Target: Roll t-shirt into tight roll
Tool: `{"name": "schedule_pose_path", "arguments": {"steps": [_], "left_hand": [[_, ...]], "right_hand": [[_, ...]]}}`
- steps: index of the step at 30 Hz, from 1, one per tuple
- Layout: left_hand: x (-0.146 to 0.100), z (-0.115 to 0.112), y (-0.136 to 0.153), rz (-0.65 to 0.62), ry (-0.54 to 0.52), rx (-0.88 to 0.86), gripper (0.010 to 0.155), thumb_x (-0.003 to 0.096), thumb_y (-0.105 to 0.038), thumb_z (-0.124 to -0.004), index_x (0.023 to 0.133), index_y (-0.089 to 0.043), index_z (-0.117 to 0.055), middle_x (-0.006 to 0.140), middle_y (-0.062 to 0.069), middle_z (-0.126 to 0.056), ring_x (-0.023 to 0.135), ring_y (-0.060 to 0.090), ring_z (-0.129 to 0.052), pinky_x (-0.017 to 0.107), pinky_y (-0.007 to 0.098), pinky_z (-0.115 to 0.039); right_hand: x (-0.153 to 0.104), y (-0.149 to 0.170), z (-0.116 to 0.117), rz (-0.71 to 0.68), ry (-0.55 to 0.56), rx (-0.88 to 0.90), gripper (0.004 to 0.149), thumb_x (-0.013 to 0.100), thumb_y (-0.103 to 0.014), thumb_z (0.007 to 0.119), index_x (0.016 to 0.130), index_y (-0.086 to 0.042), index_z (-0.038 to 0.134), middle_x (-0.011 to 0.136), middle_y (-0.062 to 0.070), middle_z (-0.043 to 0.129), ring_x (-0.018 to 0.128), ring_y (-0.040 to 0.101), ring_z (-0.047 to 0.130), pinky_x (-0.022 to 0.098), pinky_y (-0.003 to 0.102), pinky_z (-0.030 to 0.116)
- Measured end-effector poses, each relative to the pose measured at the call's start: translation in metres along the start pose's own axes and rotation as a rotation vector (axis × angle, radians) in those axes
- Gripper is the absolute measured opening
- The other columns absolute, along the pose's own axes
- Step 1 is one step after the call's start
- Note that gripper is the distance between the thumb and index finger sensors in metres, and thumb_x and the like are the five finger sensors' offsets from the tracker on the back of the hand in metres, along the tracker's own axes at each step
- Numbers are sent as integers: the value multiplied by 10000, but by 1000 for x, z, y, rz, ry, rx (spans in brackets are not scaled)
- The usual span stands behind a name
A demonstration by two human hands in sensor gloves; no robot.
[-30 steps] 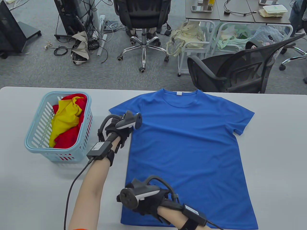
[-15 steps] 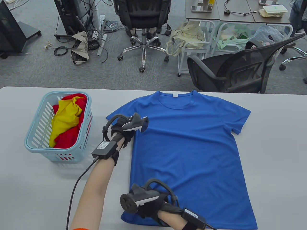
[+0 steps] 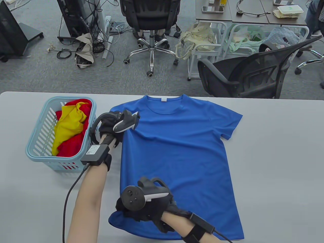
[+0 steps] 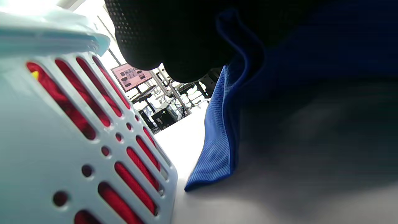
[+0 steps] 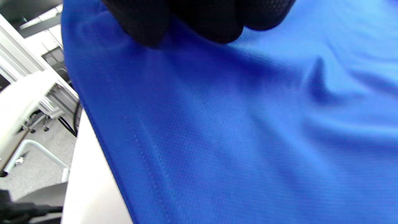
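Note:
A blue t-shirt (image 3: 182, 157) lies spread flat on the grey table (image 3: 283, 162), collar at the far edge. My left hand (image 3: 111, 126) grips its left sleeve, next to the basket; in the left wrist view the gloved fingers (image 4: 174, 40) hold the lifted sleeve edge (image 4: 217, 137). My right hand (image 3: 144, 210) grips the shirt's near-left hem corner; in the right wrist view the fingers (image 5: 192, 18) clutch the blue fabric (image 5: 236, 133), which is raised off the table there.
A light blue plastic basket (image 3: 38, 141) with red and yellow cloth (image 3: 71, 124) stands at the table's left, close to my left hand, and fills the left of the left wrist view (image 4: 56, 137). Office chairs (image 3: 253, 73) stand beyond the far edge.
Both hands have pulled the t-shirt to the left across the table, toward the basket. The shirt's near-left corner has lifted slightly.

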State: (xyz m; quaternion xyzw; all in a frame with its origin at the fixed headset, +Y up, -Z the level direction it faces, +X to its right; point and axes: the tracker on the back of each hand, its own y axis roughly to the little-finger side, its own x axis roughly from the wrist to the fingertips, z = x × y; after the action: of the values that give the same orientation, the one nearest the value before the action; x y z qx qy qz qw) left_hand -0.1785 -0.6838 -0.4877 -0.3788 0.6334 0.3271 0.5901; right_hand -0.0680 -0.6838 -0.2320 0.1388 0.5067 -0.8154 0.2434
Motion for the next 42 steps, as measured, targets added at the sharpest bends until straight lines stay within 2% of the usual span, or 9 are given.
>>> {"name": "schedule_pose_path", "arguments": {"steps": [8, 16, 20, 22, 24, 30, 36, 40, 42], "left_hand": [[-3, 58, -38, -55, -92, -190, 439, 597, -422, -668, 1021, -323, -614, 886, -103, -858, 714, 98, -947, 626, 367, -858], [-1, 136, -150, -194, -155, -261, 436, 596, -422, -671, 1018, -328, -618, 887, -104, -862, 714, 101, -951, 622, 368, -861], [-8, 165, -223, -254, -185, -265, 444, 609, -419, -630, 1043, -354, -571, 1001, -117, -824, 853, 134, -945, 657, 375, -854], [-13, 169, -251, -325, -137, -317, 599, 604, -437, -609, 1143, -373, -355, 1204, -70, -639, 1029, 214, -836, 726, 442, -790], [-21, 170, -268, -357, -127, -343, 645, 604, -436, -590, 1155, -365, -263, 1259, -32, -522, 1089, 265, -758, 753, 488, -743], [-49, 141, -258, -448, -83, -196, 689, 583, -526, -524, 1177, -306, -254, 1280, 62, -454, 1119, 332, -681, 772, 535, -689], [-124, 66, -224, -663, 224, -215, 742, 573, -604, -418, 1209, -250, -273, 1299, 165, -344, 1161, 447, -508, 791, 626, -579], [-186, -3, -224, -790, 499, -178, 826, 533, -668, -295, 1141, -235, 60, 1204, 194, 108, 1118, 536, -38, 794, 733, -299], [-203, -22, -216, -757, 348, 11, 837, 492, -686, -187, 1062, -223, 215, 1155, 195, 204, 1110, 507, 23, 797, 726, -261]], "right_hand": [[-61, 26, -21, 20, 71, 75, 379, 610, -342, 780, 971, -293, 674, 1019, 65, 679, 756, 177, 825, 626, 460, 700], [-182, 88, -24, 189, 146, 213, 379, 592, -345, 793, 957, -298, 703, 1016, 49, 707, 754, 179, 850, 615, 461, 722], [-246, 123, -12, 400, 90, 228, 387, 582, -364, 803, 958, -288, 753, 1041, 63, 728, 800, 228, 863, 626, 495, 719], [-276, 141, -7, 611, 94, 201, 461, 579, -427, 791, 1006, -257, 758, 1079, 104, 727, 825, 281, 868, 629, 528, 709], [-297, 157, -1, 762, 149, 216, 526, 606, -439, 754, 1080, -223, 683, 1109, 144, 674, 851, 311, 832, 644, 542, 676], [-299, 185, 13, 778, 169, 344, 577, 624, -452, 722, 1128, -195, 609, 1156, 180, 600, 941, 375, 766, 666, 564, 641], [-261, 212, 21, 818, 169, 402, 631, 634, -437, 709, 1172, -178, 502, 1216, 205, 457, 1074, 478, 578, 712, 607, 545], [-230, 216, 33, 809, 132, 409, 699, 651, -432, 677, 1211, -171, 350, 1245, 223, 288, 1128, 526, 380, 745, 629, 442], [-220, 212, 37, 797, 91, 357, 721, 657, -439, 652, 1217, -181, 278, 1248, 214, 197, 1140, 531, 272, 760, 634, 381]]}}
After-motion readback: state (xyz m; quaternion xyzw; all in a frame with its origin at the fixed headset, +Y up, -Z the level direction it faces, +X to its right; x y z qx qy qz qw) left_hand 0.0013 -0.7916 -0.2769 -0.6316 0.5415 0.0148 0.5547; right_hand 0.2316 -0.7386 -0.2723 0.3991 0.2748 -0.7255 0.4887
